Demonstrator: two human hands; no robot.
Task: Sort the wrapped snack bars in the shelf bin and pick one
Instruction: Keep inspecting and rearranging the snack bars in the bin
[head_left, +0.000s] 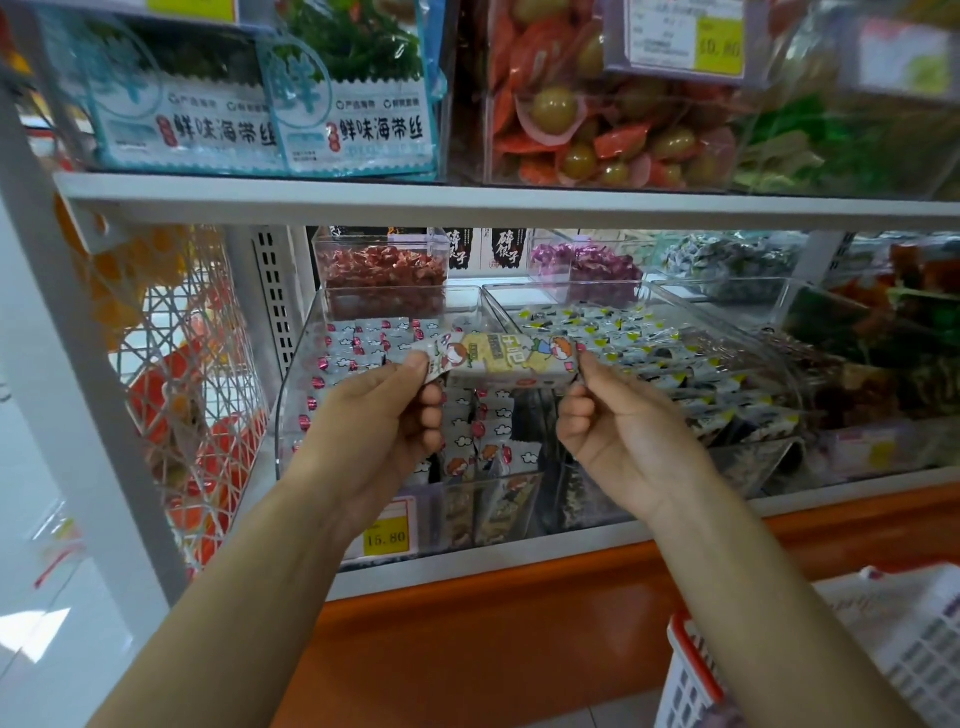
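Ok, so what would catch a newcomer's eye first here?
A yellow and white cartoon-printed wrapped snack bar is held up at centre, its ends pinched by the left hand and right hand. Below it sits a clear plastic shelf bin of white wrapped bars, with a yellow price tag at its front.

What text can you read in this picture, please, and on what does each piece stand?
"鲜味海带丝": teal kelp packs, top left.
"碎银子": black-and-white packs, at the back.
"15.80": lower yellow price tag.
"10.80", faint: upper yellow price tag.
Too blurred to read: the wrapped snack bar print and the tags' small print.
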